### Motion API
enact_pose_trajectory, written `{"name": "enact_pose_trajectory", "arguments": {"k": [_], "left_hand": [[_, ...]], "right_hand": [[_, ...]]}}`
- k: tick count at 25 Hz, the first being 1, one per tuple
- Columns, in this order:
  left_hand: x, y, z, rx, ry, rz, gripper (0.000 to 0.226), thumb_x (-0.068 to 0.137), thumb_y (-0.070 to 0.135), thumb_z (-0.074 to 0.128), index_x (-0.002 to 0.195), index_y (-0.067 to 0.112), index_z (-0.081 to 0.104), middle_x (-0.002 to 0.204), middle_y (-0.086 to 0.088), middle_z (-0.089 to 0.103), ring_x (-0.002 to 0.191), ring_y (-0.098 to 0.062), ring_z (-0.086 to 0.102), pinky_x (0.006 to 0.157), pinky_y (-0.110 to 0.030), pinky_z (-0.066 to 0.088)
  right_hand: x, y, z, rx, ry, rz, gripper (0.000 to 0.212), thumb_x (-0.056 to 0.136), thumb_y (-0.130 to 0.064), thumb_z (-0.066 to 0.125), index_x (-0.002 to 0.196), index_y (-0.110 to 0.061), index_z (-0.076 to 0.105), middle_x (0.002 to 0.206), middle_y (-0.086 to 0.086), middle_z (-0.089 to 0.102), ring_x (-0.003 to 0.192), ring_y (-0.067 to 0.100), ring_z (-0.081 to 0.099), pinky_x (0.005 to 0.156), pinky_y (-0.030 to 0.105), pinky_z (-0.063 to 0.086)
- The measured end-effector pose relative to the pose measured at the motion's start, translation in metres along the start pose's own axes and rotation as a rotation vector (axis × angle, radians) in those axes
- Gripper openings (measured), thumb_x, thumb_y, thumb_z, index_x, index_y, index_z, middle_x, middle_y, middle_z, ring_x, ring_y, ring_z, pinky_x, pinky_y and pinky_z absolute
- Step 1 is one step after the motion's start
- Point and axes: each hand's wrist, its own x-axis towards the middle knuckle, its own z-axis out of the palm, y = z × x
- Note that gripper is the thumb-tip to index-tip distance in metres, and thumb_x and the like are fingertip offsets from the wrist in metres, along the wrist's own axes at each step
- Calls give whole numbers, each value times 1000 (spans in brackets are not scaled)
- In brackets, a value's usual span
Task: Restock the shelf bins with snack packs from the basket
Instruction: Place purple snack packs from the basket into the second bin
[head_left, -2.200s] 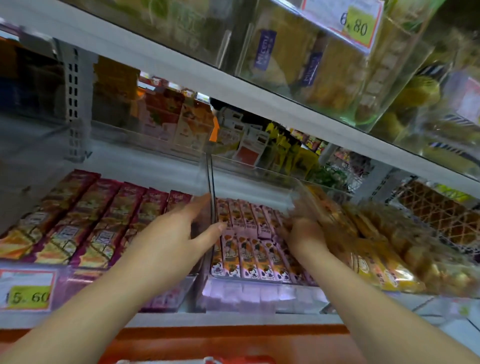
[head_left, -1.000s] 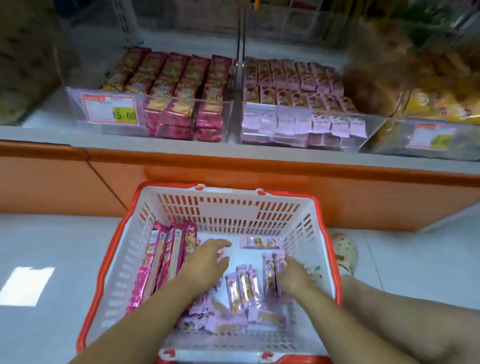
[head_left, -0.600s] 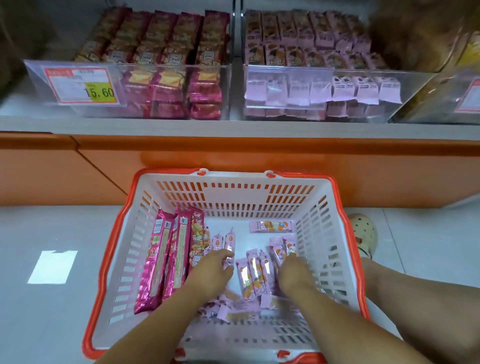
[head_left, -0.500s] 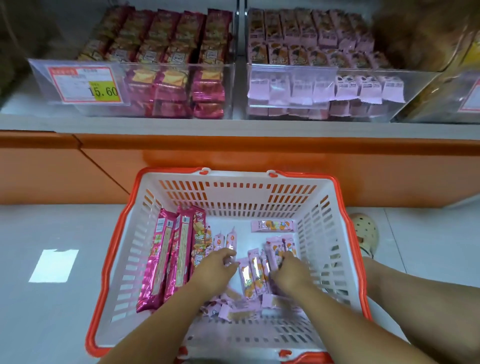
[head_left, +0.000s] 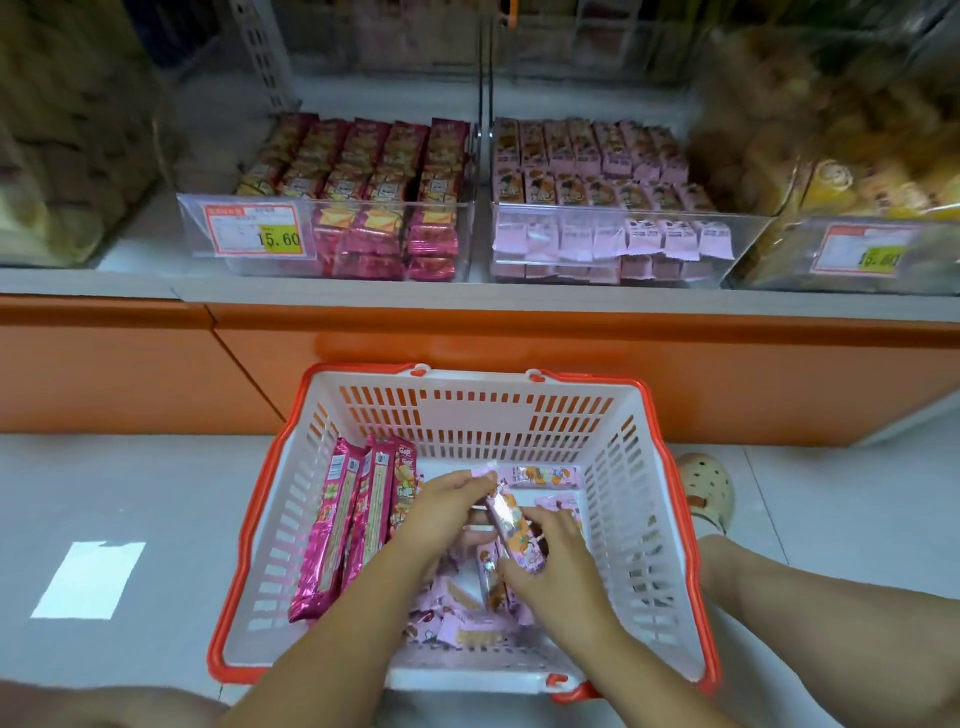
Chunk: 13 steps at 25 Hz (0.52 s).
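Observation:
A white basket (head_left: 457, 405) with an orange rim sits on the floor below the shelf. Inside lie long magenta snack packs (head_left: 343, 525) at the left and several small pink packs (head_left: 457, 618) on the bottom. My left hand (head_left: 441, 514) and my right hand (head_left: 550, 561) are both in the basket, together gripping a small bunch of pink packs (head_left: 511, 525) lifted off the pile. On the shelf, a clear bin of pink packs (head_left: 608, 234) stands beside a clear bin of magenta packs (head_left: 374, 234).
An orange shelf base (head_left: 467, 364) runs behind the basket. A bin of yellow snacks (head_left: 857, 244) stands at the right, another bin (head_left: 62, 156) at the left. My foot in a cream clog (head_left: 709, 488) rests right of the basket, on the pale tiled floor (head_left: 130, 493).
From arranging packs in the shelf bin, my hands dropped into the basket. They gathered small pink packs and have now lifted a bunch between them.

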Motion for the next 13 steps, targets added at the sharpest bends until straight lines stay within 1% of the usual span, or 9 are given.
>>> {"name": "enact_pose_trajectory", "arguments": {"k": [3, 5, 7, 9, 11, 12, 13], "left_hand": [[-15, 3, 1, -10, -11, 16, 20, 93, 26, 61, 96, 7, 67, 98, -15, 73, 82, -23, 71, 70, -33, 58], [-25, 7, 3, -4, -5, 34, 21, 93, 26, 60, 100, 8, 68, 97, -13, 74, 83, -23, 71, 70, -33, 58], [-34, 13, 4, -1, 6, 60, 20, 94, 26, 60, 101, 9, 69, 92, -10, 74, 80, -20, 71, 69, -31, 59], [-42, 21, 4, 13, 23, 84, 21, 94, 26, 59, 102, 9, 69, 91, -8, 75, 77, -19, 72, 66, -28, 58], [-49, 43, 5, 75, 1, 141, 23, 94, 29, 59, 101, 10, 69, 95, -11, 74, 82, -23, 73, 69, -28, 58], [-55, 60, 7, 115, -21, 186, 24, 94, 31, 59, 101, 10, 70, 97, -12, 74, 85, -24, 72, 71, -28, 58], [-62, 83, 9, 155, -40, 249, 26, 94, 32, 58, 101, 10, 70, 97, -12, 74, 86, -23, 72, 70, -26, 58]], "right_hand": [[-11, -4, -6, 25, 20, -3, 46, 84, -25, 69, 126, -30, 50, 121, -8, 45, 111, 3, 45, 84, 9, 33], [-15, -8, -8, 29, 34, -11, 47, 84, -24, 69, 127, -28, 51, 120, -9, 45, 108, 3, 47, 82, 6, 33], [-17, -14, -10, 30, 39, -15, 46, 84, -26, 70, 126, -29, 51, 116, -10, 46, 106, 4, 50, 81, 7, 36], [-18, -25, -16, 47, 35, -33, 42, 85, -33, 68, 123, -36, 51, 112, -14, 47, 103, 0, 51, 80, 11, 39], [-15, -47, -35, 60, 35, -70, 35, 86, -34, 66, 113, -47, 48, 110, -20, 48, 102, -3, 50, 80, 9, 39], [-11, -60, -48, 47, 52, -99, 33, 87, -34, 65, 111, -48, 49, 108, -20, 50, 103, -2, 50, 82, 10, 40], [-6, -77, -65, 27, 79, -142, 30, 87, -33, 64, 112, -45, 53, 106, -20, 53, 103, -1, 51, 83, 12, 40]]}}
